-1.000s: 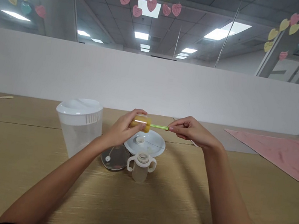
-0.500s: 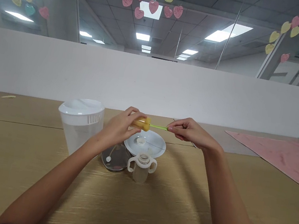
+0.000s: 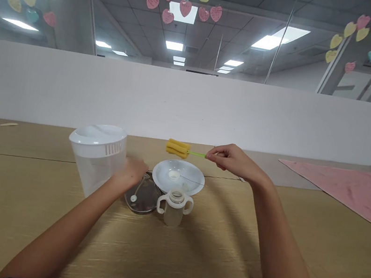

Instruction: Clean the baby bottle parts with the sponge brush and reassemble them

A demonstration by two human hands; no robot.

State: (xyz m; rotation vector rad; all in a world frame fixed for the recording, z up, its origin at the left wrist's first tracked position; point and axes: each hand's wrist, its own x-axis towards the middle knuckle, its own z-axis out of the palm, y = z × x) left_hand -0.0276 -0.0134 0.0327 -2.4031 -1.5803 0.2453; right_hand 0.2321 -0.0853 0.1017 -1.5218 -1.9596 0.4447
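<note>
Between the fingers of my right hand (image 3: 230, 158) is the thin green handle of a sponge bottle brush (image 3: 177, 148). Its yellow sponge head points left, above a white bowl (image 3: 195, 185) with a small white ring in it. My left hand (image 3: 133, 172), smeared by motion, is beside a white lidded pitcher (image 3: 95, 157) and over the back edge of a round metal tray (image 3: 146, 201). On that tray lies a thin straw with a white end piece (image 3: 134, 198). A lidless two-handled baby bottle (image 3: 173, 213) stands upright in front of the bowl.
A pink cloth (image 3: 351, 190) covers the right side of the brown table (image 3: 164, 268). Toward the back left lies a small flat pale piece (image 3: 9, 124). A white low wall (image 3: 191, 106) with glass above it borders the table's far edge.
My left hand has let go of the yellow sponge head and moved down and left, toward the pitcher and tray. My right hand still holds the brush in nearly the same place.
</note>
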